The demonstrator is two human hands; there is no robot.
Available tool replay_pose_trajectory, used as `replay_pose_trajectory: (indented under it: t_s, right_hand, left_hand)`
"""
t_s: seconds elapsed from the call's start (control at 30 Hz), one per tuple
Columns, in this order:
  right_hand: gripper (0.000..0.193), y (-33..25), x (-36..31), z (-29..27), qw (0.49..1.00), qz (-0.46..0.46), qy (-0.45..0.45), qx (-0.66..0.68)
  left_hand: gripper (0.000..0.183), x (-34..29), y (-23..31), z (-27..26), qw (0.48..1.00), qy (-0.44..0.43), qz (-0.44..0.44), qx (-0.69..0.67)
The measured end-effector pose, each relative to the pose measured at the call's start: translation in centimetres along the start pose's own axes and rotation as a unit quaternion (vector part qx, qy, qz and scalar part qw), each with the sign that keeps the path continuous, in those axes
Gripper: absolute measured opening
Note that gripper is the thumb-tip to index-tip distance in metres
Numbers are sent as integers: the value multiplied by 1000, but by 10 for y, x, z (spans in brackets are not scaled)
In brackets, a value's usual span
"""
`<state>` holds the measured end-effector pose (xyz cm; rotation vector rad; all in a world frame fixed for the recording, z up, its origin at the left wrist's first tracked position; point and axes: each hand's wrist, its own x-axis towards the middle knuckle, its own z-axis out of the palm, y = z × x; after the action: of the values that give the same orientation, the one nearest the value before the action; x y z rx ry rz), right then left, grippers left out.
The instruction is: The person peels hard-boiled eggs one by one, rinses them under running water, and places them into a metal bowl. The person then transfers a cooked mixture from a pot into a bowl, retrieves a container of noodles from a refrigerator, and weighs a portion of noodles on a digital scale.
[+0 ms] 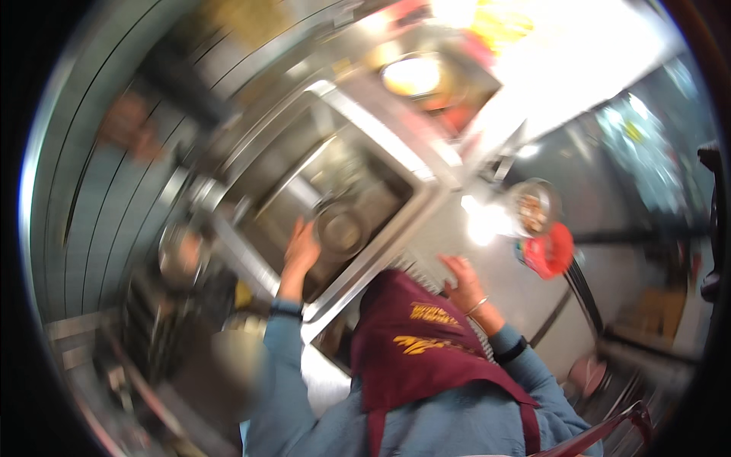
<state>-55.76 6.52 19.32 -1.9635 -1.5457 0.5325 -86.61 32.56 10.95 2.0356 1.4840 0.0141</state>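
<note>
My left hand [300,255] reaches over the near side of a steel sink [422,169], its fingers stretched out with nothing seen in them. Just right of it, inside the sink, is a round metal pan or bowl [343,231]; blur hides whether my fingers touch it. My right hand [464,283] hangs beside the maroon apron [426,327], over the near edge of the steel counter [495,278]. Its fingers are apart and it holds nothing.
At the right of the counter stand a metal bowl with pale pieces [535,207] and a red round container [550,251]. A lit pot [411,75] stands beyond the sink. Blurred metal vessels [181,251] are at the left. Another person's hand [129,126] shows at the far left.
</note>
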Motion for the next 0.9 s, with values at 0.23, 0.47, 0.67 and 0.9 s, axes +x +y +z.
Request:
replay_pose_trajectory:
  t_s: [0.23, 0.47, 0.67, 0.9]
  right_hand:
    - [54, 64, -94, -53, 963, 267, 30, 27]
    - [50, 117, -256, -124, 921, 363, 139, -28]
    - [33, 101, -423, -332, 775, 374, 509, -2]
    - [40, -45, -600, -532, 610, 284, 701, -237]
  left_hand:
    - [32, 12, 107, 19, 984, 148, 85, 49]
    - [44, -19, 329, 50, 858, 318, 362, 176]
    - [36, -90, 528, 199, 827, -162, 511, -170]
    - [36, -180, 479, 452, 667, -278, 506, 471]
